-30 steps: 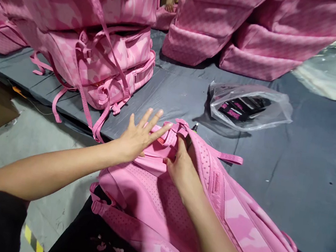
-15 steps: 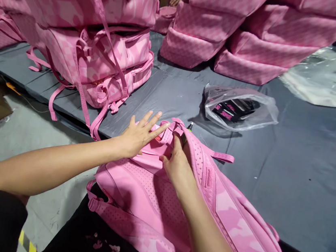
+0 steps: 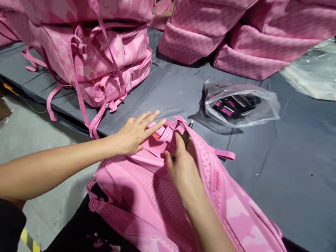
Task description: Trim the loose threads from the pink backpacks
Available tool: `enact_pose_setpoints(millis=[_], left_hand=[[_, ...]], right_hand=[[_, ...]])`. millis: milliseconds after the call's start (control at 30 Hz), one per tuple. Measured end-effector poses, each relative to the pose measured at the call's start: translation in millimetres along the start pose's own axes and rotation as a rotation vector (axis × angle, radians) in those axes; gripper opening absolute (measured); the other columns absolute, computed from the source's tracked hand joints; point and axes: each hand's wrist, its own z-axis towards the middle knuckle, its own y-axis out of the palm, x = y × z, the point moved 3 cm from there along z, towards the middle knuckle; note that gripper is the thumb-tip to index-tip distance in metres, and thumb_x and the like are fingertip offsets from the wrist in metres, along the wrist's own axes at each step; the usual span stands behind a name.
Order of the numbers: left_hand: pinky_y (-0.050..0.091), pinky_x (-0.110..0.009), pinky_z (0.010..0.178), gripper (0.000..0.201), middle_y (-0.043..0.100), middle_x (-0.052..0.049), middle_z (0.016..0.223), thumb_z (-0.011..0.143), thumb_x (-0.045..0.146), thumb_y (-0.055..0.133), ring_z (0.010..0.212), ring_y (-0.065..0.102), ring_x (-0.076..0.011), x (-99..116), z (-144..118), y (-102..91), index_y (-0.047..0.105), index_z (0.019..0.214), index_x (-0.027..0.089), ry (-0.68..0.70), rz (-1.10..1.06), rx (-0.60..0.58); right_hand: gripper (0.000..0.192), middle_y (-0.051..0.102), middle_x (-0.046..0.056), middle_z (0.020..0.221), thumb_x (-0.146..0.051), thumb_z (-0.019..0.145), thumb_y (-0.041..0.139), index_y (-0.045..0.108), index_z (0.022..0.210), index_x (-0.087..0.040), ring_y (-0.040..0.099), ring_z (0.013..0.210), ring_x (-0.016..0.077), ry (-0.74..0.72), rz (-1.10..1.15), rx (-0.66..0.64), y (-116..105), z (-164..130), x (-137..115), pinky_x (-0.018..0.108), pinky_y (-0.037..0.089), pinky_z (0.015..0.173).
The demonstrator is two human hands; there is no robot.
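on the left, up past the top left of the pink backpack [image 3: 160,211] i'm working on, a tall pile of pink bags [image 3: 82,46] sits with its straps hanging down. my bag lies half on my lap, half against the dark table [image 3: 297,166], with its dotted back facing up.

my left hand [image 3: 134,134] is flat on the top edge of the backpack, palm down. its fingers have come a little closer together, but they are loose and wide. they only seem to press, and i can't see them hold anything. just beside them is the backpack's bunched top loop [image 3: 165,134].

next, inside the backpack's top fold, is my right hand [image 3: 179,156]. its thumb and finger are nearly closed, and they look to be pinching a thin dark tool [image 3: 186,137]. more of the tool's side shows now than half a second ago, so i think the hand has turned a bit. the backpack has hardly moved, so the work is in the same spot, by the loop.

past the backpack's top right, apart from it, lies a clear bag [image 3: 268,107] of black tags [image 3: 234,105].
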Motion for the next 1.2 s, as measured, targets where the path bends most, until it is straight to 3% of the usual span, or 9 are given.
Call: enact_pose_setpoints(millis=[67,167,300,367,500,667,767,967,1200], left_hand=[[0.041,-0.05,0.102,0.1,-0.001,-0.02,0.164,0.081,0.023,0.067,0.149,0.014,-0.0356,-1,-1,0.1,0.003,0.157,0.02,-0.011,-0.028,0.007],[0.04,-0.051,0.103,0.098,0.0,-0.02,0.164,0.08,0.018,0.066,0.149,0.015,-0.036,-1,-1,0.7,0.006,0.157,0.02,-0.027,-0.052,0.017],[0.039,-0.052,0.103,0.093,0.0,-0.02,0.164,0.08,0.011,0.062,0.148,0.015,-0.037,-1,-1,2.5,0.01,0.157,0.02,-0.023,-0.058,0.04],[0.04,-0.051,0.103,0.09,0.001,-0.019,0.164,0.081,0.007,0.057,0.147,0.018,-0.0369,-1,0,3.4,0.011,0.157,0.02,-0.012,-0.05,0.048],[0.04,-0.051,0.102,0.084,0.004,-0.02,0.164,0.084,0.008,0.054,0.146,0.021,-0.0368,-2,0,4.0,0.013,0.157,0.02,-0.009,-0.056,0.04],[0.041,-0.05,0.102,0.086,0.004,-0.02,0.164,0.083,0.008,0.057,0.146,0.023,-0.0377,-3,1,4.3,0.013,0.157,0.019,0.001,-0.077,0.048],[0.04,-0.05,0.102,0.09,0.004,-0.02,0.164,0.081,0.006,0.058,0.146,0.022,-0.0376,-4,1,6.3,0.012,0.157,0.02,-0.001,-0.099,0.048],[0.039,-0.05,0.104,0.09,0.003,-0.017,0.165,0.08,0.001,0.053,0.147,0.021,-0.0372,-5,1,5.8,0.011,0.157,0.021,0.008,-0.133,0.048],[0.036,-0.052,0.106,0.096,-0.001,-0.017,0.165,0.08,0.003,0.058,0.148,0.017,-0.0384,-5,1,4.3,0.006,0.158,0.023,0.0,-0.178,0.008]], right_hand=[[0.066,0.069,0.016,0.116,-0.023,0.09,0.039,0.029,0.155,-0.016,0.071,0.095,0.0259,-0.056,-0.022,-0.028,-15,-18,-10,0.042,0.057,0.089],[0.068,0.074,0.011,0.097,-0.029,0.092,0.04,0.023,0.157,-0.018,0.072,0.076,0.0228,-0.064,0.003,-0.215,-33,-44,-21,0.035,0.059,0.071],[0.051,0.075,0.009,0.096,-0.039,0.091,0.048,0.051,0.139,-0.022,0.072,0.074,0.023,0.019,0.057,-0.381,-35,-51,-25,0.034,0.058,0.067],[0.041,0.076,0.008,0.1,-0.04,0.091,0.05,0.062,0.126,-0.023,0.072,0.079,0.0226,0.03,0.076,-0.353,-29,-39,-26,0.035,0.057,0.074],[0.036,0.076,0.007,0.106,-0.035,0.09,0.053,0.07,0.119,-0.022,0.072,0.087,0.0221,-0.017,0.038,-0.326,-12,-9,-30,0.035,0.054,0.086],[0.035,0.078,0.006,0.095,-0.031,0.09,0.052,0.073,0.117,-0.022,0.071,0.079,0.0203,-0.03,-0.019,-0.42,-1,10,-33,0.032,0.054,0.082],[0.036,0.078,0.004,0.095,-0.031,0.09,0.05,0.073,0.118,-0.024,0.071,0.074,0.0188,-0.049,-0.048,-0.461,2,10,-39,0.029,0.053,0.074],[0.037,0.078,0.005,0.09,-0.028,0.089,0.05,0.073,0.118,-0.024,0.071,0.071,0.021,0.018,-0.333,-0.369,2,2,-46,0.029,0.05,0.066],[0.04,0.077,0.005,0.077,-0.033,0.092,0.046,0.07,0.122,-0.024,0.067,0.061,0.0191,0.041,-0.267,-0.284,13,-13,-44,0.027,0.047,0.057]])
